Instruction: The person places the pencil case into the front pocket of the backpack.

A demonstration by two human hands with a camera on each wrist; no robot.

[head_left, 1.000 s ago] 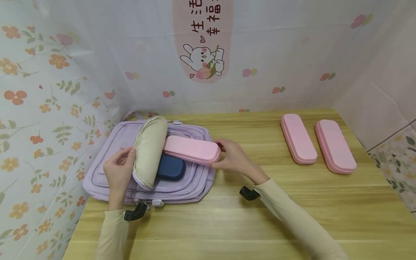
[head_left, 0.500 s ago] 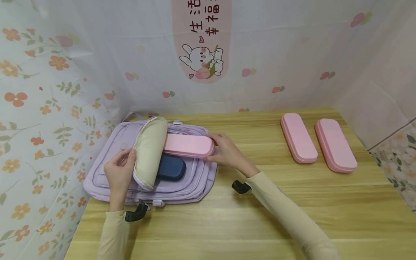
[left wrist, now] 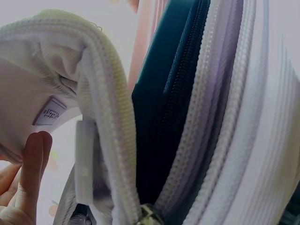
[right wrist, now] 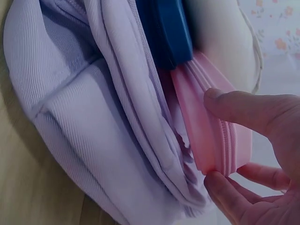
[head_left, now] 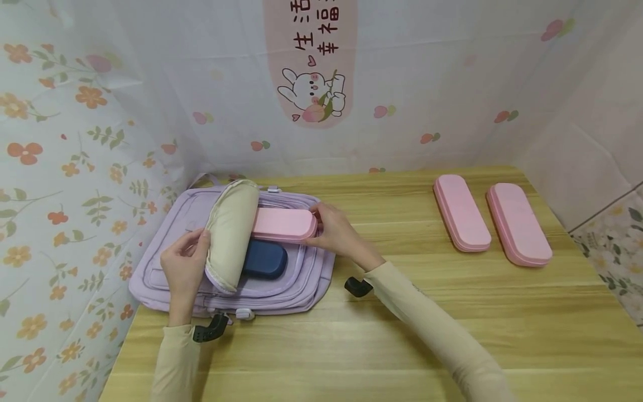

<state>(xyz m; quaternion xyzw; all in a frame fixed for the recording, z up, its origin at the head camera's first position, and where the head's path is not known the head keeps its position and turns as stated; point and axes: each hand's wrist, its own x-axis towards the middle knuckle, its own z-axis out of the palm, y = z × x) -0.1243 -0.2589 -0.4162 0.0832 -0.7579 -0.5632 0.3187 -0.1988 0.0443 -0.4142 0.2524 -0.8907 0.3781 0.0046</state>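
A lilac backpack [head_left: 168, 245] lies on the table, its cream-lined flap [head_left: 232, 234] folded up. My left hand [head_left: 185, 262] pinches the flap's left edge; in the left wrist view its fingers [left wrist: 32, 173] touch the lining. My right hand [head_left: 341, 234] grips the right end of a pink case [head_left: 283, 224], whose left end is hidden behind the flap. In the right wrist view the thumb and fingers hold the zipped pink case [right wrist: 201, 117] at its end. A dark blue case [head_left: 266, 259] sits partly under the flap, in front of the pink one.
Two more pink cases, one [head_left: 462, 213] beside the other [head_left: 519, 224], lie at the right rear of the wooden table [head_left: 382, 346]. Patterned cloth hangs behind and at the left. A buckle [head_left: 244, 314] rests at the backpack's front edge.
My right hand has moved left with the pink case, and more of the case is now covered by the flap. My left hand has stayed nearly still on the flap.
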